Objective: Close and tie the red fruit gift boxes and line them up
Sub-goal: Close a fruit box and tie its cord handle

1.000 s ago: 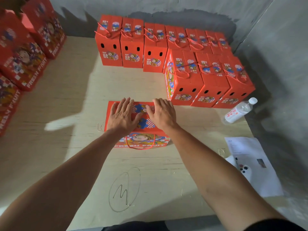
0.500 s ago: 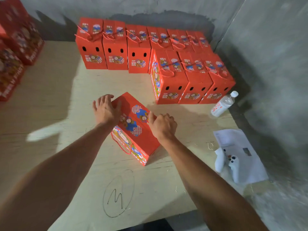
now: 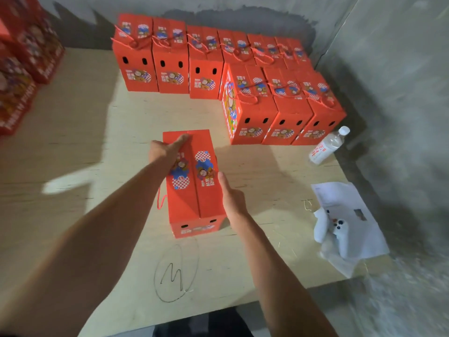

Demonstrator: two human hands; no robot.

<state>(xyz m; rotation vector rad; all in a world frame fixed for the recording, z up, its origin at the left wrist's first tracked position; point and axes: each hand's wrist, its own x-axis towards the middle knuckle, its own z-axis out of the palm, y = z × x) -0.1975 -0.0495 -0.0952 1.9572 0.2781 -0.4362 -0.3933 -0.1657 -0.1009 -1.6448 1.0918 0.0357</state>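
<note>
Cardboard, bright red, makes up the box point(image 3: 194, 183) standing at the middle of the frame on the pale wooden surface point(image 3: 73, 142). Its two top flaps are folded shut and meet along a centre seam, each printed with a blue, white and checkered cartoon patch. Two small dark slots and a label show on the end facing the bottom of the frame. A loop of red cord point(image 3: 160, 199) hangs loose at its left side, untied.

The left hand point(image 3: 165, 149) lies on the top left flap near the far end, fingers stretched flat and close together, pressing down. The right hand point(image 3: 230, 195) rests against the box's right side, fingers straight along the wall with the thumb at the top edge.

Across the upper part of the frame stand two rows of finished boxes point(image 3: 243, 76), cords tied over their lids, packed side by side. More red boxes point(image 3: 19, 76) sit at the upper left edge. At the right lie a water bottle point(image 3: 328, 145), a sheet of paper point(image 3: 340, 203) and a white phone point(image 3: 340, 237). A circled pencil mark point(image 3: 176, 273) sits lower centre.
</note>
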